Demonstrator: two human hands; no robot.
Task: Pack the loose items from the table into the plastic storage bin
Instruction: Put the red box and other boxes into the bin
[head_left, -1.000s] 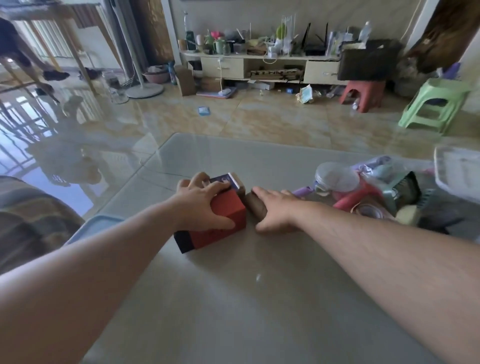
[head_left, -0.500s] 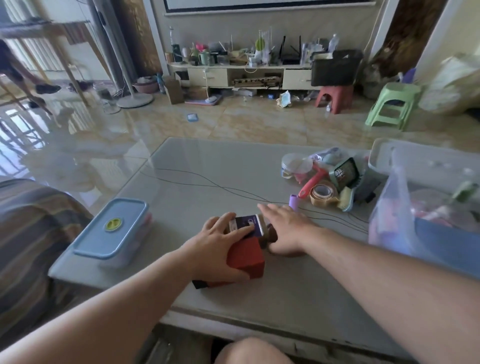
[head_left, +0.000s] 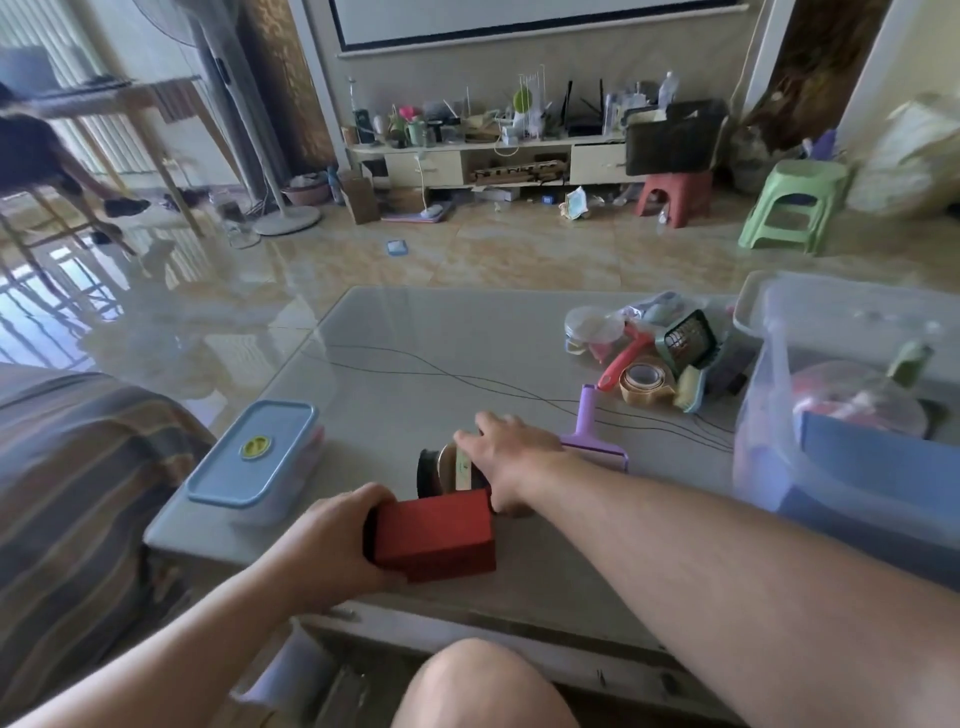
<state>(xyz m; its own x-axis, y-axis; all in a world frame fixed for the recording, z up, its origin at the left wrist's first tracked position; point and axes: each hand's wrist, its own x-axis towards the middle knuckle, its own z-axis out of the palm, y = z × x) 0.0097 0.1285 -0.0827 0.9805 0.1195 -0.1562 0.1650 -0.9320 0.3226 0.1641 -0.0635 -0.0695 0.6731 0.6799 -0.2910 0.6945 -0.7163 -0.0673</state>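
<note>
Both hands on items at the table's (head_left: 395, 374) near edge.
We see the left hand (head_left: 332, 545) gripping the red box (head_left: 434, 535); right hand (head_left: 511, 457), fingers straight, rests on the jar (head_left: 441, 470).

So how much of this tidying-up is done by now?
Some things already lie in the plastic storage bin at the right. In hand: the left hand grips the red box, and the right hand rests on a round brown jar. Left on the table: the purple scraper, the tape roll, the pile behind it and the blue-lidded container.
</note>
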